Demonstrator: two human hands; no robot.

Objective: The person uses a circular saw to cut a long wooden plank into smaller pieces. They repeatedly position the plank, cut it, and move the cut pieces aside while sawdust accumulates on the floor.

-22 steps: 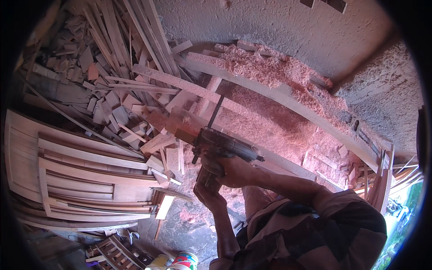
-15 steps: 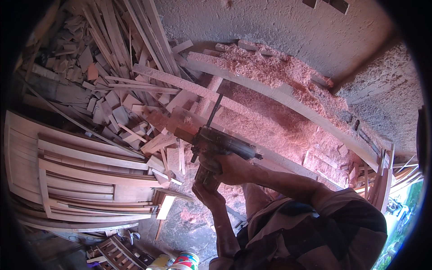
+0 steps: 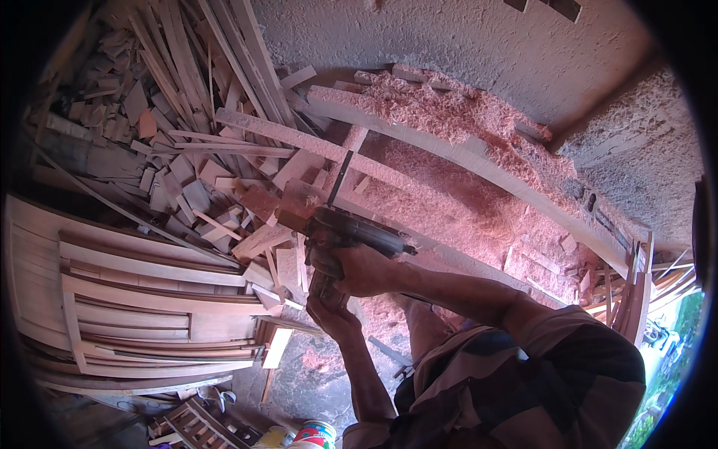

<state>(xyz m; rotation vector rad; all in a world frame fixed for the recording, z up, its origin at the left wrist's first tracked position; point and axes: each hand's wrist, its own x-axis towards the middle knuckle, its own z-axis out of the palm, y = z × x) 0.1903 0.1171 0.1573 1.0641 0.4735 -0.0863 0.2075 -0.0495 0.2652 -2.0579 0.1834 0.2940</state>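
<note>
Handheld power tool (image 3: 363,233), perhaps a planer, sits in 2 hands between the wood offcuts (image 3: 196,196) and the person's torso (image 3: 516,389). Its dark cylindrical body lies just beyond the right hand (image 3: 370,271), long axis sloping from upper left to lower right; 1 black rod (image 3: 340,178) juts upward from it. The right hand, nearer that body, curls its fingers around the tool; the left hand (image 3: 334,320) grips the lower end, its fingertips too dark to make out.
</note>
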